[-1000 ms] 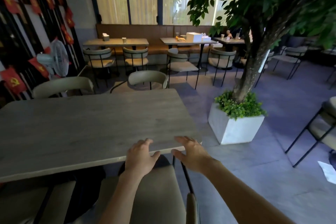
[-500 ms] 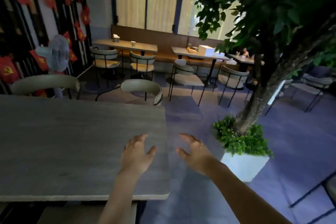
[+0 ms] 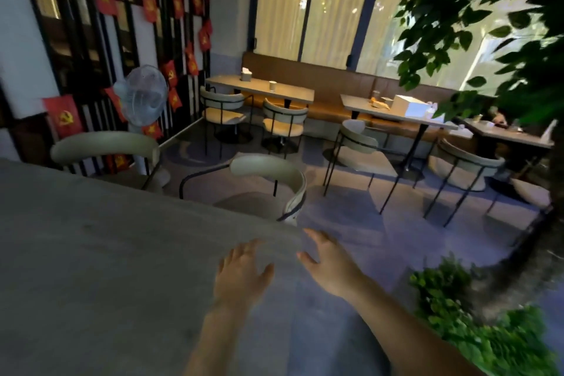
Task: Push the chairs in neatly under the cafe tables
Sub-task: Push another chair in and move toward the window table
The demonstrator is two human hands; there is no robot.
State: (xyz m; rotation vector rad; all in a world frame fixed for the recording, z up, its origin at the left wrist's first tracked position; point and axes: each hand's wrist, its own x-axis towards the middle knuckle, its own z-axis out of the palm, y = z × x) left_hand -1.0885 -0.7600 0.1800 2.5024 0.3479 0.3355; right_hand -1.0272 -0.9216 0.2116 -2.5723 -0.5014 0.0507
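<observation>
A: Hands gripping anything?
B: Nope. Left hand (image 3: 241, 272) and right hand (image 3: 328, 262) hover spread, empty, over the table (image 3: 106, 253) corner. Beige curved-back chair (image 3: 268, 180) sits mid-frame, just past the table's far edge.

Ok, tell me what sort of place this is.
Most likely a cafe dining room: a cushioned bench along the windows, small tables each with curved-back chairs, and a cup left on one.
</observation>
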